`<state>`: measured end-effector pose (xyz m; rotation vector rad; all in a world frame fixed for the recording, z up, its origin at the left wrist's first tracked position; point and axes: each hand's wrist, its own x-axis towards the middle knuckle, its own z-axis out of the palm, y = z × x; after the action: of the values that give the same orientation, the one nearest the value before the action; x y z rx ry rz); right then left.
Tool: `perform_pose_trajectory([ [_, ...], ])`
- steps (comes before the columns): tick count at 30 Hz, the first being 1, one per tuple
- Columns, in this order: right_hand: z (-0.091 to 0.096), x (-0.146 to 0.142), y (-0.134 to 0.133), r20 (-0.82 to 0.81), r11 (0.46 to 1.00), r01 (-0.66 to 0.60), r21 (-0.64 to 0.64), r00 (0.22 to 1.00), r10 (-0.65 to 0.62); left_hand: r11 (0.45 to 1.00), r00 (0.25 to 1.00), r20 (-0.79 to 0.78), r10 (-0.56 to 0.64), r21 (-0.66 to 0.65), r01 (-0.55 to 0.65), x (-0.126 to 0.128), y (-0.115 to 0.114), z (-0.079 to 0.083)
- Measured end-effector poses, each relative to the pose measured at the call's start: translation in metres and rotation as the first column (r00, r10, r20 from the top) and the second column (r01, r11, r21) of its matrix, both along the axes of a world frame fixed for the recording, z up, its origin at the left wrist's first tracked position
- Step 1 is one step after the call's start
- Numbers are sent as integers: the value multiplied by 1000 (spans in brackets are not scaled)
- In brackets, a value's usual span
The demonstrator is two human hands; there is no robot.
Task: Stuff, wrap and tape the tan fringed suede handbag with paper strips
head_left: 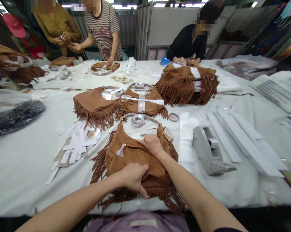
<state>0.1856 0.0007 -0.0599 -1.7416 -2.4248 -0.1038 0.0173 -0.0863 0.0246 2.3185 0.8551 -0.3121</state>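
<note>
A brown suede bag with fringe (pixel 128 154) lies flat in front of me near the table's front edge. Its wrapped strap loops away from me, and a wrapped pull (pixel 120 150) hangs by the zip. My left hand (pixel 134 176) rests on the lower front of the bag, thumb and a finger spread apart, the other fingers partly hidden. At the upper edge, by the zip opening, my right hand (pixel 151 145) is closed on the suede; some of its fingertips are out of sight. A tan tag (pixel 168 135) sits beside the strap's right end.
Two similar bags (pixel 94 104) lie just beyond, and a fringed stack (pixel 186 85) stands behind right. Paper strips (pixel 79 145) are heaped at left. To the right are a tape dispenser (pixel 209 151), a tape roll (pixel 173 117) and long white strips (pixel 249 141). Several people work across the table.
</note>
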Motion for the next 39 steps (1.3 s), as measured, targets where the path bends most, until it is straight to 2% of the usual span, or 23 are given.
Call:
perform_pose_trajectory([
  [3,2,-2,1,-4,1000,14,-28,1000,-14,993,1000,-20,-16,118,19,6,-9,-6],
  [6,4,-3,2,-21,998,27,-53,999,-28,965,996,-12,87,251,-82,16,-14,-11],
  [8,5,-4,1,-37,997,33,-71,999,-36,955,992,44,119,269,-126,26,-15,-12],
  [11,5,-3,1,-64,994,37,-103,997,-44,966,988,117,98,226,-123,43,-14,-11],
  [14,4,-1,2,-100,989,29,-142,994,-44,972,981,141,136,174,-160,60,-13,-8],
  [19,6,-4,8,-216,981,25,-190,974,-67,959,964,61,261,99,-266,79,-9,-10],
  [23,31,3,1,-359,985,31,-168,929,-91,946,951,5,310,-100,-308,81,7,-10],
  [26,57,30,-28,-447,982,156,-107,875,-188,954,966,-80,248,-155,-258,88,23,-4],
  [28,69,56,-61,-492,930,339,-141,791,-363,957,961,-181,209,-165,-240,99,32,-1],
  [29,72,68,-81,-504,879,433,-199,724,-471,954,956,-222,192,-185,-235,105,35,0],
  [31,71,86,-121,-466,789,502,-354,637,-614,942,958,-243,151,-259,-214,115,37,-1],
  [34,57,89,-166,-438,699,412,-584,565,-699,924,972,-191,138,-328,-196,121,30,-10],
  [37,41,75,-182,-457,544,254,-800,329,-826,918,972,-128,198,-324,-230,114,17,-21],
  [39,35,66,-182,-469,505,197,-840,204,-859,905,968,-63,244,-343,-251,105,8,-26],
])
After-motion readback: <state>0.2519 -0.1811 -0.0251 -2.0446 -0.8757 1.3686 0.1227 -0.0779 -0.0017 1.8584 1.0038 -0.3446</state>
